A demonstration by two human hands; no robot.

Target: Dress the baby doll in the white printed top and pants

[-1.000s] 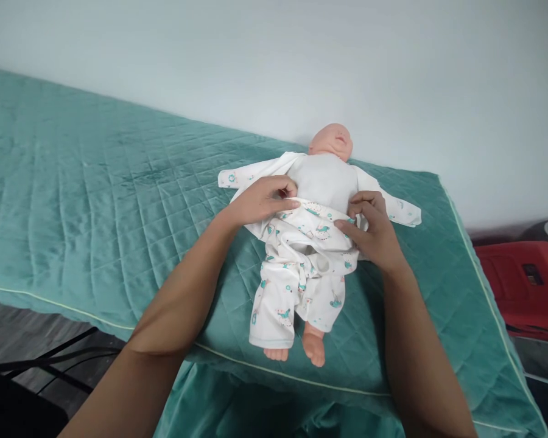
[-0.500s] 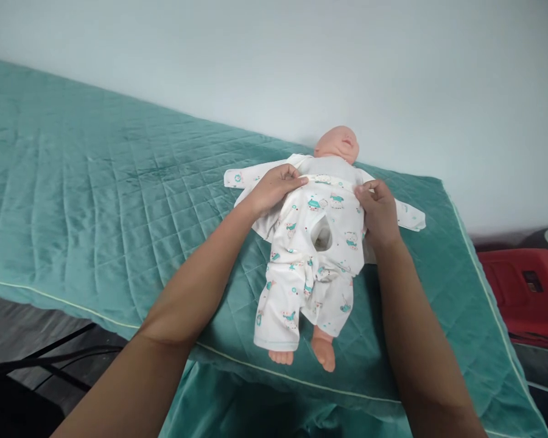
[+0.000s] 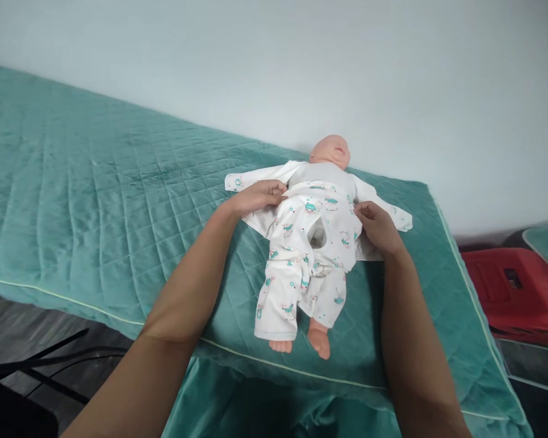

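A baby doll (image 3: 329, 151) lies on its back on the green quilted cover, its head toward the wall and its bare feet toward me. It wears white printed baby trousers (image 3: 292, 261) with an open crotch, and a white long-sleeved shirt (image 3: 260, 175) spread out under it. My left hand (image 3: 261, 198) is closed, thumb and fingers pinching the trousers at the waist on the left. On the opposite side my right hand (image 3: 378, 224) pinches the trousers' side edge just below the waist. The fingertips partly hide what cloth they grip.
The green quilted cover (image 3: 95, 219) runs far to the left and ends in a piped front edge. Behind the doll rises a pale wall (image 3: 256, 67). A red plastic object (image 3: 511, 292) stands past the right edge, and dark thin bars (image 3: 50, 359) are at the lower left.
Both hands have moved outward and a little down from the front of the waistband to the trousers' sides. The view has shifted slightly.
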